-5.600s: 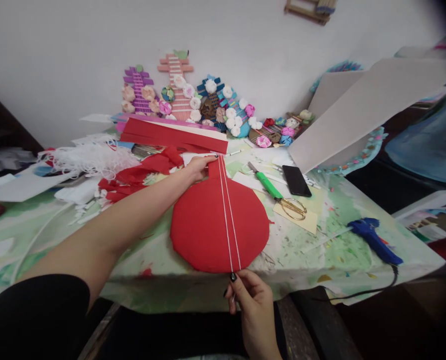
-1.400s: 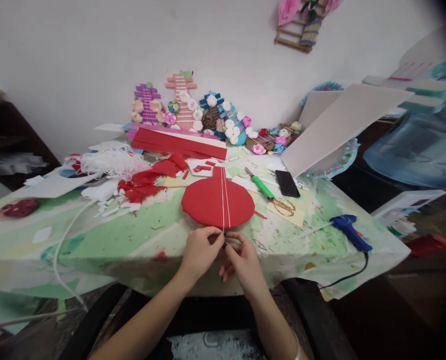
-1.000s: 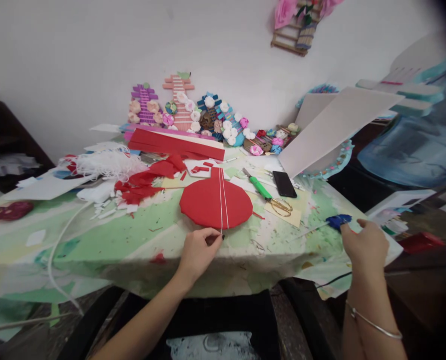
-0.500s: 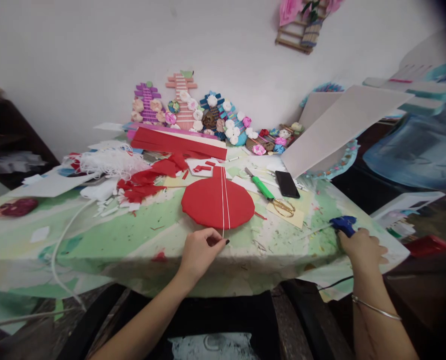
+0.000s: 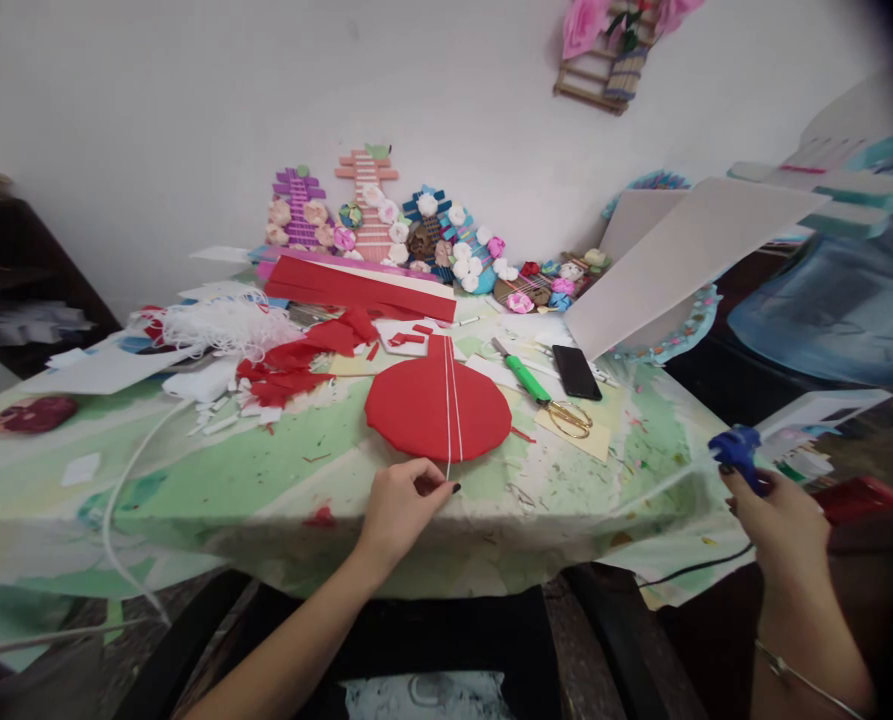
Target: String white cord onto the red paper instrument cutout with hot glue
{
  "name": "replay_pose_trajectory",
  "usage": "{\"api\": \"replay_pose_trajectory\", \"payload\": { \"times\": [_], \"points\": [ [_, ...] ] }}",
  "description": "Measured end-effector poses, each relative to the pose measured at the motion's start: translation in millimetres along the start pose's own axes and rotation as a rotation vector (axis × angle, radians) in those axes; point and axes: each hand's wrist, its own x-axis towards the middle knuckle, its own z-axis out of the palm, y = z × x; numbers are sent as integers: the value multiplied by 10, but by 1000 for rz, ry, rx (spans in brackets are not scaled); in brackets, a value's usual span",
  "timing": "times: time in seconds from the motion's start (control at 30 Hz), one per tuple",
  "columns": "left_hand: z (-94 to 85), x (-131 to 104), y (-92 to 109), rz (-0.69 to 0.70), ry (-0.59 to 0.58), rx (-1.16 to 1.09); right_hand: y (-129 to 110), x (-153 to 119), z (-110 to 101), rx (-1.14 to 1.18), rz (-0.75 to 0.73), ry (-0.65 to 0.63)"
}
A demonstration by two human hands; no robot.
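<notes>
A round red paper-covered piece with a short neck (image 5: 408, 410) lies on the table in front of me. Two white strings (image 5: 455, 400) run lengthwise over it. Just below its near edge, my left hand (image 5: 408, 500) pinches the end of one string between thumb and fingers. Off to the right, my right hand (image 5: 780, 520) is wrapped round a blue glue gun (image 5: 738, 452), raised near the table's right edge. A thin pale strand trails from the gun's tip towards the tabletop, and a dark cord hangs below it.
Right of the red piece lie a green utility knife (image 5: 525, 378), gold-handled scissors (image 5: 570, 420) and a black phone (image 5: 576, 372). Red scraps (image 5: 296, 365) and tangled white string (image 5: 225, 325) sit to the left. Decorated crafts (image 5: 371, 210) lean on the wall; white board (image 5: 686, 260) stands at right.
My right hand has carried the glue gun to the right, away from the red piece. My left hand stays in place, pinching the string.
</notes>
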Motion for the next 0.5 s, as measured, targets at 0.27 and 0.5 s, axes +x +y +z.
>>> {"api": "replay_pose_trajectory", "payload": {
  "times": [0.27, 0.5],
  "points": [
    [13, -8, -57, 5, -5, -8, -655, -852, -137, 1016, 69, -494],
    [-5, -2, -72, 11, -31, -19, -1127, -1891, 251, 976, -107, -891]
  ]
}}
